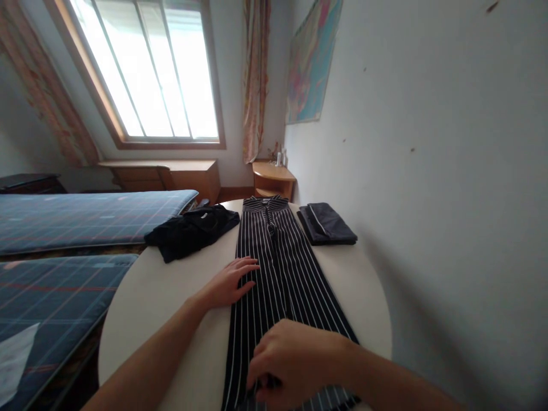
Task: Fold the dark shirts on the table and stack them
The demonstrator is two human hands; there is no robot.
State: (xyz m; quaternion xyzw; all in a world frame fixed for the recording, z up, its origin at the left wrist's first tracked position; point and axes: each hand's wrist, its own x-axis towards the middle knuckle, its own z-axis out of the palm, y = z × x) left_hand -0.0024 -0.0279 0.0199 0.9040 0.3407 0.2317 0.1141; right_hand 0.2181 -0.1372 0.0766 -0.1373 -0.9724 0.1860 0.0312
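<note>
Black trousers with white pinstripes lie lengthwise on a round white table, waistband at the far edge and legs running toward me. My left hand rests on their left edge, fingers stretched out and apart. Over the lower legs, my right hand is closed, thumb and fingers pinching the striped cloth; part of that grip is hidden beneath the hand. To the left of the trousers lies a crumpled black garment. A folded dark grey cloth item sits on the right.
A white wall stands close on the table's right. Beds with blue plaid mattresses are on the left, one bearing a white paper. Beyond are a wooden desk under the window and a small corner shelf.
</note>
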